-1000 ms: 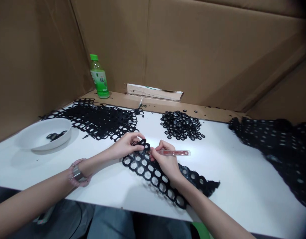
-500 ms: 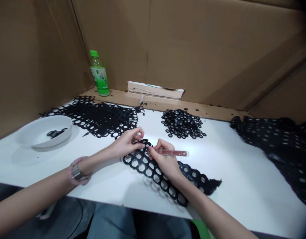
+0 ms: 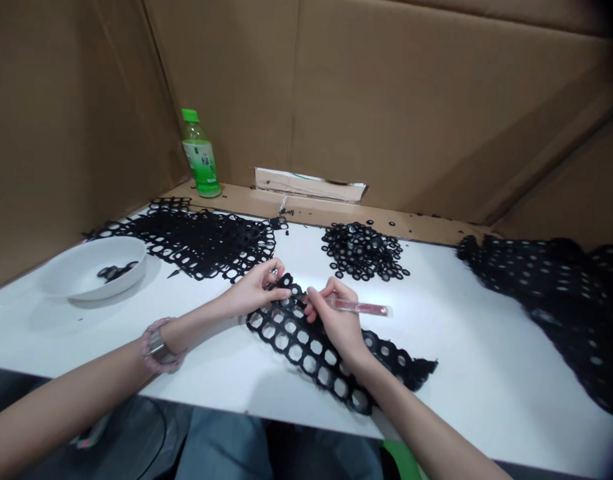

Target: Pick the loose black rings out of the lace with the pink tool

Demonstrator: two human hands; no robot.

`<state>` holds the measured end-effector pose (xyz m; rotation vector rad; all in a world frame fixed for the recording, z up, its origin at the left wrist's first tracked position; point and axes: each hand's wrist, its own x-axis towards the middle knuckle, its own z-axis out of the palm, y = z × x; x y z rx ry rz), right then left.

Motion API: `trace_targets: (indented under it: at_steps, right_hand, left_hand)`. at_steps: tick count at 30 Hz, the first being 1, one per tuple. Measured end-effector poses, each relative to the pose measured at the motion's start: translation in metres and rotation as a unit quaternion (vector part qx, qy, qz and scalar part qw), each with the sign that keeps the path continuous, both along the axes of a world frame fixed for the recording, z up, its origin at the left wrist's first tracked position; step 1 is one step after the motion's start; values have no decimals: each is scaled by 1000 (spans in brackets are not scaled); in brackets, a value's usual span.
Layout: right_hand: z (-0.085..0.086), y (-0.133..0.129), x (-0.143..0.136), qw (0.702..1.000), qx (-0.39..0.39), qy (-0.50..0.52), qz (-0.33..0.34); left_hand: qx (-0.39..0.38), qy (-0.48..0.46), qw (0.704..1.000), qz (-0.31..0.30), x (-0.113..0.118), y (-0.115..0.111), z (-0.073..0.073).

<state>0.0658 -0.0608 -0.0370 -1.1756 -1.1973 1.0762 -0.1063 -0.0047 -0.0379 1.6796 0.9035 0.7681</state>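
A strip of black sheet with rows of round holes [image 3: 309, 363] lies slantwise on the white table in front of me. My left hand [image 3: 256, 288] pinches its upper left end between thumb and fingers. In my right hand [image 3: 339, 317] is a slim tool with a reddish-brown handle [image 3: 364, 307], held like a pen. The handle's end sticks out to the right. Its tip is at the sheet's upper edge, just right of my left thumb, and is too small to make out. Beyond my hands lies a heap of small black rings [image 3: 364, 252].
On the left stands a white bowl [image 3: 69, 267] with a few black pieces [image 3: 117, 271] inside. Behind it spreads a pile of black mesh scraps [image 3: 201, 240]. A green bottle [image 3: 202, 160] stands by the cardboard wall [image 3: 366, 100]. More black perforated sheet [image 3: 551, 287] is bunched at the right.
My right hand has moved slightly right, with the tool, away from my left thumb. My left hand keeps its pinch on the sheet. The whole view has shifted a little.
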Motion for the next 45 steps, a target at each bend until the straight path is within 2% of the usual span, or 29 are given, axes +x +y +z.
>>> trace_targets:
  at_steps: [3,5,7,10,11,13,14,16,18,20,22,25,28,31,33,35,37,40,43,45]
  right_hand:
    - [13,3,12,997,16,62,-34]
    - [23,6,19,997,22,59,-38]
    - [31,7,23,999,33,39,4]
    - [37,5,20,992,51,15,117]
    - [37,4,19,990,61,12,124]
    - [37,2,18,993,86,3,77]
    - [36,1,18,994,95,2,53]
    - [35,-1,20,995,101,6,22]
    - [35,-2,25,995,97,13,11]
    - [35,-4,30,995,98,16,0]
    - [36,-6,35,994,105,22,-7]
    - [38,-8,39,993,117,27,-10]
    - [39,-9,40,991,136,13,-17]
    - [40,-9,39,986,162,8,-30]
    - [41,-9,39,983,174,25,-54]
    - [41,-9,40,978,182,49,-85]
    - [40,-8,43,974,178,69,-120]
    - [38,-4,49,971,140,119,-152]
    - [35,0,56,965,91,191,-154]
    - [34,3,62,956,78,223,-175]
  left_hand:
    - [-44,-45,998,-3,2,2,1]
    - [-54,-75,996,-9,5,1,7]
    - [-48,-104,993,-17,11,0,15]
    - [-2,-111,994,-21,21,-3,28]
    - [24,-97,995,-13,25,-4,33]
    - [110,-50,992,33,31,-7,41]
    - [174,-22,982,69,33,-9,44]
    - [328,34,936,124,36,-13,49]
    - [451,78,883,106,38,-17,51]
    - [490,94,865,43,41,-20,52]
    - [450,85,889,2,45,-21,53]
    - [308,59,949,-32,55,-20,55]
    - [190,33,980,-38,61,-13,54]
    - [157,-12,986,46,61,7,54]
    - [153,-47,980,118,60,29,56]
    - [164,-58,973,155,65,53,60]
    - [179,-47,972,147,78,74,62]
    - [186,-20,978,96,113,95,56]
    - [162,-10,986,48,146,101,47]
    - [135,-19,990,27,156,99,45]
